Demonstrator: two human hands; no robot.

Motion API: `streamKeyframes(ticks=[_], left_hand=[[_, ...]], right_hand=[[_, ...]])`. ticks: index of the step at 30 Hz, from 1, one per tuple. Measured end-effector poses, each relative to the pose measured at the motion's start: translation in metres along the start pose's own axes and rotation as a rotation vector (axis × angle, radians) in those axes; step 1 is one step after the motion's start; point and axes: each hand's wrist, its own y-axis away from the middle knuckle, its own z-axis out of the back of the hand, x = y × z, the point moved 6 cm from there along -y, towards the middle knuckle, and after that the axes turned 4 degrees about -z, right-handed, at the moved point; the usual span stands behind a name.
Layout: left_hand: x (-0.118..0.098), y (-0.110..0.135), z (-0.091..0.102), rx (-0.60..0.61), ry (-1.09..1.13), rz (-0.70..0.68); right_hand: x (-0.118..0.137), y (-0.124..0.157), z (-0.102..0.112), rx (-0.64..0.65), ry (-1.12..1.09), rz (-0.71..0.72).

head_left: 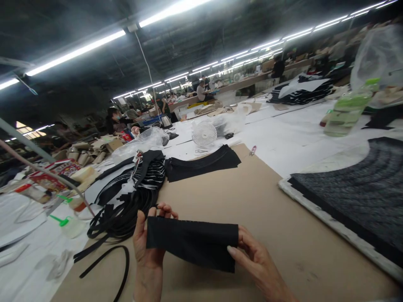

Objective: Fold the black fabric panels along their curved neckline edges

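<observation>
A black fabric piece [195, 241] is stretched between my two hands, above the brown board [252, 201]. At its left end is my left hand [151, 239], palm up, with the cloth lying across it and the fingers curled behind; part of the fingers is hidden. My right hand [252, 256] pinches the right end, thumb on the front. Left of the cloth lies a heap of black strips [126, 209], and one loose strip [124, 260] curves beside my left wrist. Beyond my hands rests a flat curved black fabric piece [203, 163].
A stack of dark cut pieces [349, 180] lies on a white-edged board at right. Farther back stand a small white fan [204, 134] and a large bottle of greenish liquid [346, 109]. Green-capped bottles [67, 224] stand at left. Several people work in the background.
</observation>
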Motion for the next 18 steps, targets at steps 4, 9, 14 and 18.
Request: streamKeyframes(ticks=[4, 9, 14, 18], left_hand=[[0.002, 0.004, -0.005, 0.031, -0.002, 0.011], [0.004, 0.007, -0.011, 0.031, 0.007, 0.002], [0.002, 0.007, -0.012, 0.000, -0.010, -0.027], [0.004, 0.007, -0.009, -0.089, -0.005, -0.020]], right_hand=[[-0.012, -0.001, -0.007, 0.071, -0.119, -0.077], [-0.021, 0.000, -0.012, 0.089, -0.197, -0.148], [-0.010, 0.001, -0.002, 0.055, -0.143, -0.072], [0.000, 0.000, 0.012, -0.006, -0.065, -0.025]])
